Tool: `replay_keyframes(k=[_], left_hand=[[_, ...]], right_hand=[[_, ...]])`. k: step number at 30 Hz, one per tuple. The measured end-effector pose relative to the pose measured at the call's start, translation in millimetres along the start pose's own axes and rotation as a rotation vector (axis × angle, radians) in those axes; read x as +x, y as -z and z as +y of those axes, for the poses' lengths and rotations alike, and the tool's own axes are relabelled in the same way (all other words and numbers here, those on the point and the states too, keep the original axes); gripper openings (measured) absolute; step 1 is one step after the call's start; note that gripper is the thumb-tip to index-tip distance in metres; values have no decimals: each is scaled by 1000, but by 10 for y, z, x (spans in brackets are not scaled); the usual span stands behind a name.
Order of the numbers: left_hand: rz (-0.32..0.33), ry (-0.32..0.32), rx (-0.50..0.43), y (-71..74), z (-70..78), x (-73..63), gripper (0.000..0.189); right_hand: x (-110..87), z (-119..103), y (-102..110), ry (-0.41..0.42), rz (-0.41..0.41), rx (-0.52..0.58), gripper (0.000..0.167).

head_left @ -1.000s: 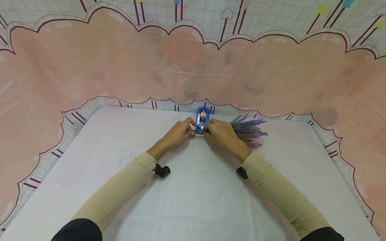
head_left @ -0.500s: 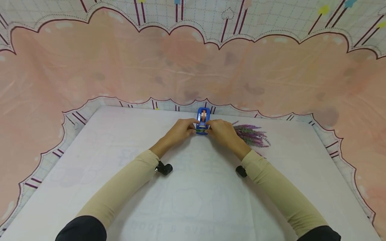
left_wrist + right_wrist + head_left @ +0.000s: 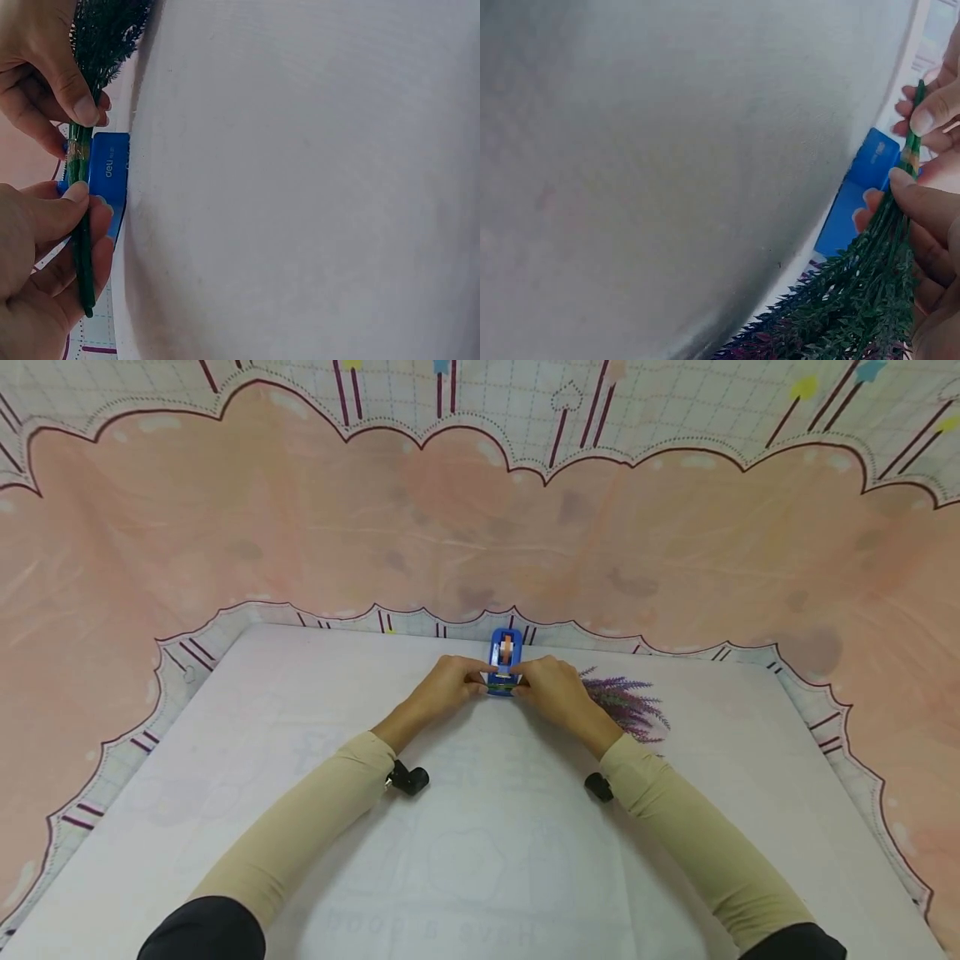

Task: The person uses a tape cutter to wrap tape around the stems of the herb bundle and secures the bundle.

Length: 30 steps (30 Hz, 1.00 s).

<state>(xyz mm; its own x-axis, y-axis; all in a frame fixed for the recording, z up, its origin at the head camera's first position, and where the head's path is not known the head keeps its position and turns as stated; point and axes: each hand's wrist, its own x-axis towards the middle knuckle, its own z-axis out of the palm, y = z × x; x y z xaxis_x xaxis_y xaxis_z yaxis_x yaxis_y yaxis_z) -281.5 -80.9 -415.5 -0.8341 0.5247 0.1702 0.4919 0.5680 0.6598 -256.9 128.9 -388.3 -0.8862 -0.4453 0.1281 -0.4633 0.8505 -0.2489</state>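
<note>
A bunch of artificial lavender (image 3: 626,706) with purple heads lies across both hands, its heads pointing right. My left hand (image 3: 447,679) pinches the green stems (image 3: 84,277) near their bare end, thumb on one side and fingers on the other. Closer to the flower heads, my right hand (image 3: 553,687) grips the same stems. Between the two hands a band of clear brownish tape (image 3: 77,150) circles the stems. Right behind them stands a blue tape dispenser (image 3: 506,647) with a roll of tape in it; the hands partly hide its front.
The white table (image 3: 480,827) carries the dispenser near its far edge. Beyond that edge hangs a peach cloth (image 3: 337,527) with a scalloped pattern. A small black camera (image 3: 408,779) is strapped at the left wrist, another (image 3: 598,787) at the right.
The lavender has turned about its stems, so its heads fan lower and show more purple-pink. Both hands have shifted slightly, and their fingers now come closer together in front of the dispenser.
</note>
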Motion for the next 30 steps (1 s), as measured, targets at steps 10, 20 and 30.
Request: replay_keyframes(k=[10,20,30], left_hand=[[-10,34,1,-25,-17,-74,51],[-35,67,19,-3,-8,-146,66],[-51,86,31,39,-29,-194,63]], right_hand=[[-3,-8,-33,-30,-42,76,53],[-73,-33,63,-92,-164,-79,75],[-139,-44,198,-84,-223,-93,67]])
